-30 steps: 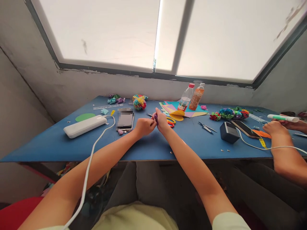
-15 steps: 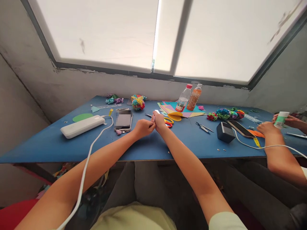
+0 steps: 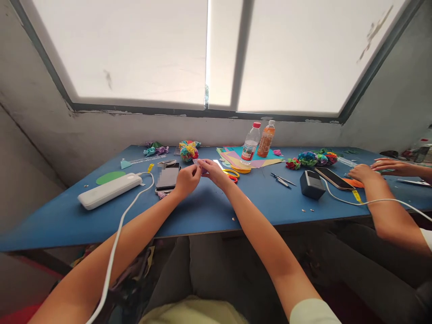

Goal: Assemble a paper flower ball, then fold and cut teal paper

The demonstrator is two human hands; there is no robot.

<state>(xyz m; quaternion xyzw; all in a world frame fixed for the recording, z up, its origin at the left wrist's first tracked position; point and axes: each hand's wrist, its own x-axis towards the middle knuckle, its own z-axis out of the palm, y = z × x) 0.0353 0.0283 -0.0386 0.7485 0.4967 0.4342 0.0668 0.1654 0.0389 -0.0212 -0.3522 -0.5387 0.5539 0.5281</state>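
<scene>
My left hand (image 3: 186,179) and my right hand (image 3: 212,170) meet above the blue table (image 3: 209,207), fingertips pinched together on a small pale-purple paper piece (image 3: 199,163). A phone (image 3: 168,177) lies just left of my left hand. Scissors with yellow and red handles (image 3: 231,174) lie just right of my right hand. Beyond the hands sits a multicoloured paper flower ball (image 3: 188,151).
A white power bank (image 3: 110,190) with a white cable (image 3: 116,243) lies at left. Coloured paper sheets (image 3: 241,158), two bottles (image 3: 258,140), tweezers (image 3: 282,180), a dark box (image 3: 312,184) and paper flowers (image 3: 308,158) lie to the right. Another person's hands (image 3: 378,170) work at far right.
My hands have lifted slightly and moved farther from me, still joined on the small paper piece. The other person has put down the glue stick and lowered both hands to the table.
</scene>
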